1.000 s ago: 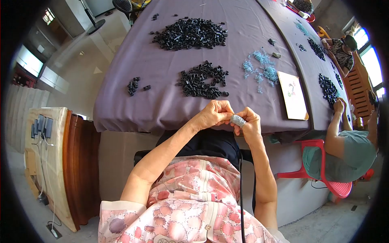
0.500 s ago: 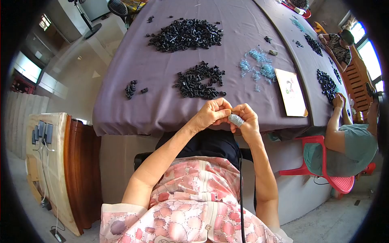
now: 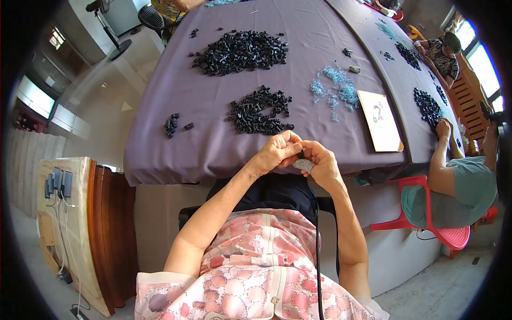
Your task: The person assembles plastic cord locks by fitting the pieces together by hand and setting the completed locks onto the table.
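My left hand [image 3: 276, 153] and my right hand [image 3: 323, 164] meet at the table's near edge, fingertips pinched together. Between them shows a small black piece [image 3: 300, 155], mostly hidden by the fingers. A grey speckled oval [image 3: 303, 164] lies at my right thumb; whether it is held or worn on the thumb I cannot tell. Just beyond my hands spreads a pile of small black plastic parts [image 3: 260, 110]. Farther off is a larger pile of them [image 3: 241, 52]. To the right lies a loose heap of small bluish coils, like springs [image 3: 336, 88].
A printed card [image 3: 380, 121] lies on the purple cloth [image 3: 181, 101], near a small grey-green lump [image 3: 354, 69]. At the right, a person in a green top [image 3: 469, 181] handles black parts from a red chair [image 3: 405, 213]. A wooden cabinet [image 3: 109, 234] stands at left.
The grey oval has turned and shifted slightly left, and a black piece now shows between my fingers. My hands stay together. The whole view has shifted a little.
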A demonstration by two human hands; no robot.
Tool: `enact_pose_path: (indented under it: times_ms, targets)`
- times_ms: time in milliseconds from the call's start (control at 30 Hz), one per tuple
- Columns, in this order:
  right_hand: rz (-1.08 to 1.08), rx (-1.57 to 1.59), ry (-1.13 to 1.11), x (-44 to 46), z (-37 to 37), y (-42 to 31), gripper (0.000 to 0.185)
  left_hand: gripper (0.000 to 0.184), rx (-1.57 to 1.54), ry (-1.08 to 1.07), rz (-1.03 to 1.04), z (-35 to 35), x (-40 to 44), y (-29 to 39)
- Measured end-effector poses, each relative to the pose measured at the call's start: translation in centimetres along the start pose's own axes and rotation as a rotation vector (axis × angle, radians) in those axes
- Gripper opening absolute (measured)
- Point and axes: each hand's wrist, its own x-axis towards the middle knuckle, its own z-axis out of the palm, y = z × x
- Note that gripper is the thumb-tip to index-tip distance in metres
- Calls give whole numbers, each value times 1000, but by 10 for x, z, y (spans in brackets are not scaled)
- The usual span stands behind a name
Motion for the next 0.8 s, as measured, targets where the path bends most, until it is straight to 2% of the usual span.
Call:
enact_pose_path:
  times_ms: [100, 200, 400, 633, 800]
  targets:
    - [-226, -200, 76, 2, -1, 2, 33, 27, -22, -1, 16, 0, 1, -3]
    - [-350, -375, 150, 0, -3, -13, 31, 31, -38, 8, 36, -1, 2, -6]
    - [-512, -462, 192, -1, 0, -16, 33, 36, -48, 38, 30, 0, 2, -7]
    - [-490, -507, 192, -1, -2, -11, 33, 38, -99, 30, 17, 1, 0, -3]
    - [-528, -509, 192, 3, 1, 0, 33, 31, -156, 7, 44, -1, 3, -8]
